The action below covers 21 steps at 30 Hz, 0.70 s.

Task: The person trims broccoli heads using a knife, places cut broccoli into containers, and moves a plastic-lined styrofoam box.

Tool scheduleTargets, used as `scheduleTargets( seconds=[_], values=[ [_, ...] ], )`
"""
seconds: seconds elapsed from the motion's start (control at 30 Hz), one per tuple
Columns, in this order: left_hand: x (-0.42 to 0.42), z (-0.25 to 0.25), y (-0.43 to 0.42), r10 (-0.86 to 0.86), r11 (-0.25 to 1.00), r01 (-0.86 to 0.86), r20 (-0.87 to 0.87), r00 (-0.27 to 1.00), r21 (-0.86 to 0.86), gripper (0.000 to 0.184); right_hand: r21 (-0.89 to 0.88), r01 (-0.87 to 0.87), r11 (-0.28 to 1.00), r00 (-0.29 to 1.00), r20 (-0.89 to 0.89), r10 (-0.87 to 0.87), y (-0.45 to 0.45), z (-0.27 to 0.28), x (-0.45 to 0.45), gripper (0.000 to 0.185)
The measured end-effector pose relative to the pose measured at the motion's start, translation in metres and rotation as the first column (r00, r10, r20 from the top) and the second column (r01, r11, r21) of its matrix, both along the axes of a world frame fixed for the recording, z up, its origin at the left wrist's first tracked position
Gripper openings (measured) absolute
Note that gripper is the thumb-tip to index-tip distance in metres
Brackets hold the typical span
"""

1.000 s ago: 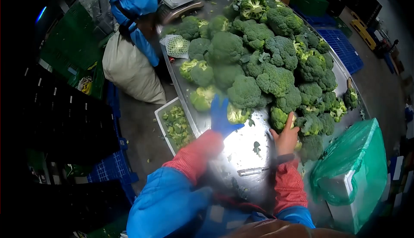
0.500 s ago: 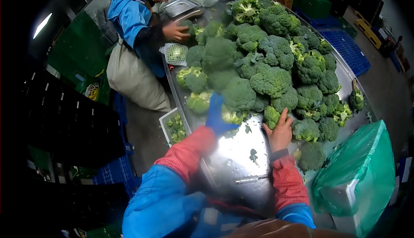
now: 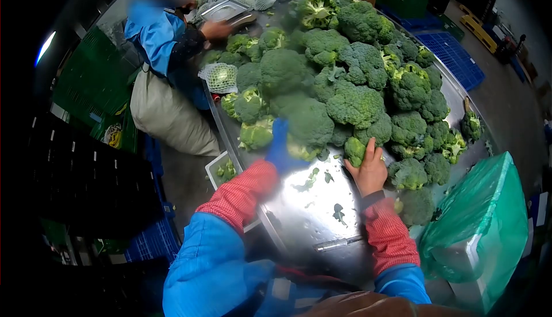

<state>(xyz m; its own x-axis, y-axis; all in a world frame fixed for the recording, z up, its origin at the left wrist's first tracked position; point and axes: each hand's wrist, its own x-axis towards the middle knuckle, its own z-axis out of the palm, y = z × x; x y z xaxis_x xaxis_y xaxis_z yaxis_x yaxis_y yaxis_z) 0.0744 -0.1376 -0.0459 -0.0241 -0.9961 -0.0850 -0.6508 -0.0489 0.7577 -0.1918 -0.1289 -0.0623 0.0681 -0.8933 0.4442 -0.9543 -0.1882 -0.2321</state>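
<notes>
My left hand (image 3: 282, 149), in a blue glove, rests against the near left edge of the broccoli pile, its fingers and thumb spread. It touches a large broccoli head (image 3: 307, 123) whose pale underside shows by the thumb; haze blurs this spot. My bare right hand (image 3: 371, 170) has its thumb and fingers around a small broccoli head (image 3: 355, 151) at the pile's front. Between my hands, leaf scraps (image 3: 339, 213) lie on the wet metal table (image 3: 310, 219). A slim metal tool (image 3: 338, 243), perhaps a knife, lies nearer my body.
A green plastic-lined box (image 3: 477, 231) stands to my right. At the table's left edge is a white bin (image 3: 215, 173) with green trimmings. Another person (image 3: 152, 35) works at far left, near a net-wrapped broccoli (image 3: 220, 78) and a metal tray (image 3: 225, 10).
The view has shifted slightly, while both my hands keep their places at the pile. More green scraps show beside my left hand. The other person's hand has moved back toward the tray.
</notes>
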Motion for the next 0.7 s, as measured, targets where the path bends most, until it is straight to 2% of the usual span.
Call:
scheduleTargets(
  seconds=[0.07, 0.13, 0.17, 0.2, 0.37, 0.43, 0.57, 0.7],
  values=[
    [0.002, 0.014, -0.006, -0.085, 0.996, 0.08, 0.156, 0.984, 0.038, 0.125, -0.005, 0.001, 1.0, 1.0, 0.005, -0.001, -0.005, -0.002, 0.006, 0.104],
    [0.008, 0.007, -0.016, -0.105, 0.995, 0.104, 0.147, 0.984, 0.011, 0.133, -0.012, 0.004, 1.0, 1.0, 0.007, -0.004, -0.01, -0.003, 0.01, 0.104],
    [0.018, -0.015, -0.027, -0.084, 0.995, 0.087, 0.06, 0.995, -0.039, 0.145, -0.004, 0.012, 1.0, 1.0, 0.001, -0.012, -0.014, -0.004, 0.013, 0.103],
    [0.019, -0.015, -0.032, -0.065, 0.994, 0.062, -0.028, 0.998, -0.085, 0.156, 0.005, 0.017, 1.0, 1.0, -0.006, -0.017, -0.016, -0.005, 0.015, 0.103],
    [0.025, 0.007, -0.049, -0.062, 0.997, 0.073, -0.313, 0.948, 0.023, 0.155, 0.061, 0.059, 0.996, 0.998, -0.034, -0.057, -0.033, -0.005, 0.033, 0.098],
    [0.033, 0.007, -0.061, -0.103, 0.993, 0.114, -0.337, 0.936, 0.013, 0.154, 0.071, 0.076, 0.995, 0.997, -0.031, -0.073, -0.041, -0.006, 0.041, 0.097],
    [0.067, -0.023, -0.107, -0.235, 0.964, 0.212, -0.142, 0.961, -0.162, 0.151, 0.014, 0.077, 0.997, 0.996, -0.036, -0.076, -0.06, -0.008, 0.065, 0.096],
    [0.092, -0.057, -0.152, -0.212, 0.929, 0.213, 0.037, 0.977, -0.301, 0.148, -0.002, 0.099, 0.995, 0.994, -0.042, -0.099, -0.09, -0.006, 0.085, 0.096]
  ],
)
